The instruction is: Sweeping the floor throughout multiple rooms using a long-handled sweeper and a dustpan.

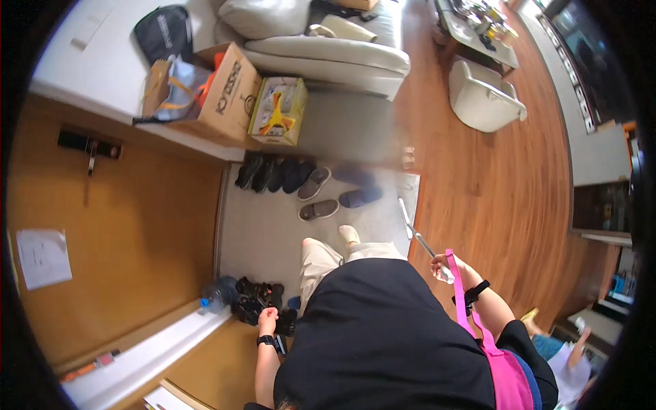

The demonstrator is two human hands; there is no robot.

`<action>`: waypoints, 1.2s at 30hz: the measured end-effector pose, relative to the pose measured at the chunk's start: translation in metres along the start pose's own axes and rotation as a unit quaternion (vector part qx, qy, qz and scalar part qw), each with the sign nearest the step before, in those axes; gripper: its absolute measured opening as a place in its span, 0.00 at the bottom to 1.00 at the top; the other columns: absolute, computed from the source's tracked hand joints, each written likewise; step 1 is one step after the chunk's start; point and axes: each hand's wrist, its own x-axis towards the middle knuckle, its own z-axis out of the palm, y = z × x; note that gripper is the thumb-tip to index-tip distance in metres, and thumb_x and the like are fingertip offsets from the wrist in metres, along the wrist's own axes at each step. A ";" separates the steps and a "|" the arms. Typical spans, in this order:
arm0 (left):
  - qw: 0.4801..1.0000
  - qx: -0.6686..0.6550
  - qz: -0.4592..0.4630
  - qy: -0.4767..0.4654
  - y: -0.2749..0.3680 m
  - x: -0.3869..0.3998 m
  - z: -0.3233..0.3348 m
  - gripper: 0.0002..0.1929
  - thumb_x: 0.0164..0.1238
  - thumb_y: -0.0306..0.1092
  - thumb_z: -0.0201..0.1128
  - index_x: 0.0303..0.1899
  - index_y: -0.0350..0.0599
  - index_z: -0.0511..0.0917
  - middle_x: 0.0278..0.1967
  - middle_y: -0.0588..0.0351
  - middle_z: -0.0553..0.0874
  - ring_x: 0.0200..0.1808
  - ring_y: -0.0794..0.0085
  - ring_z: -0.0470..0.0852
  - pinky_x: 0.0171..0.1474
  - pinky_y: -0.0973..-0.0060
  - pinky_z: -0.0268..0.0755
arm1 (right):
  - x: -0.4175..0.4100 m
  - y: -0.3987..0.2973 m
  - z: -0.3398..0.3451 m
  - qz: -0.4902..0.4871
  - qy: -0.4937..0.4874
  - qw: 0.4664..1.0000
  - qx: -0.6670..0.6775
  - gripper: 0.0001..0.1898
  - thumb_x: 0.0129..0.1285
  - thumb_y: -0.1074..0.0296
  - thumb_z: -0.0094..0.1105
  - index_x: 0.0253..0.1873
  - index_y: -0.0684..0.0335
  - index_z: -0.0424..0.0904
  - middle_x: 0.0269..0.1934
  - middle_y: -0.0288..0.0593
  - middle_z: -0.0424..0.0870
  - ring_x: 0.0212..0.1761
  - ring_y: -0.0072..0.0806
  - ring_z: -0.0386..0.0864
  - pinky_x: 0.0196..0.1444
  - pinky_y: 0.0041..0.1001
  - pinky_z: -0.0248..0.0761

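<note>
My right hand (445,267) is closed around the pale handle end of a metal-shafted tool (425,245). Its long, narrow white head (405,218) lies by the seam between the grey entry floor and the wood floor; the exact kind of tool is unclear. A pink strap (457,292) passes by that hand and wrist, leading to a pink bag (508,380) at my right side. My left hand (268,319) hangs with curled fingers and nothing visible in it. It appears over dark shoes (249,310), apparently not touching them. A wristband with a device (470,296) circles my right wrist.
Brown shoes (319,209), blurred blue slippers (362,197) and dark shoes (275,173) lie ahead. A wooden door (148,246) stands left, near a clear plastic bottle (221,293). Cartons (233,97) sit by the sofa. A white tub (476,110) and another person (566,359) are rightward.
</note>
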 end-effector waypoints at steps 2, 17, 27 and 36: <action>1.000 0.021 0.006 -0.002 0.018 0.012 -0.015 0.07 0.58 0.33 0.59 0.34 0.40 0.77 0.26 0.59 0.80 0.26 0.78 0.77 0.33 0.80 0.70 | 0.019 0.006 -0.010 0.006 -0.016 0.998 0.052 0.08 0.59 0.69 0.49 0.31 0.67 0.66 0.21 0.38 0.69 0.22 0.22 0.71 0.23 0.19 0.68; 0.947 0.187 0.241 -0.104 0.181 0.091 -0.029 0.10 0.56 0.34 0.59 0.38 0.40 0.76 0.33 0.54 0.82 0.36 0.72 0.79 0.41 0.75 0.71 | 0.033 0.053 0.016 -0.054 0.084 0.988 0.121 0.07 0.57 0.74 0.47 0.26 0.64 0.62 0.14 0.34 0.65 0.11 0.17 0.63 0.12 0.16 0.60; 0.930 0.229 0.228 -0.174 0.202 0.138 -0.060 0.11 0.57 0.34 0.58 0.39 0.39 0.76 0.32 0.56 0.82 0.34 0.75 0.79 0.40 0.78 0.70 | 0.043 0.102 0.045 -0.099 0.132 0.973 0.161 0.05 0.57 0.73 0.46 0.28 0.63 0.62 0.14 0.33 0.65 0.11 0.17 0.64 0.10 0.16 0.60; 0.919 0.236 0.241 -0.204 0.169 0.179 -0.100 0.10 0.56 0.34 0.58 0.36 0.39 0.77 0.28 0.56 0.82 0.30 0.75 0.78 0.37 0.79 0.70 | 0.040 0.140 0.072 -0.109 0.085 0.931 0.338 0.09 0.58 0.72 0.41 0.24 0.60 0.60 0.13 0.29 0.63 0.11 0.14 0.63 0.11 0.14 0.61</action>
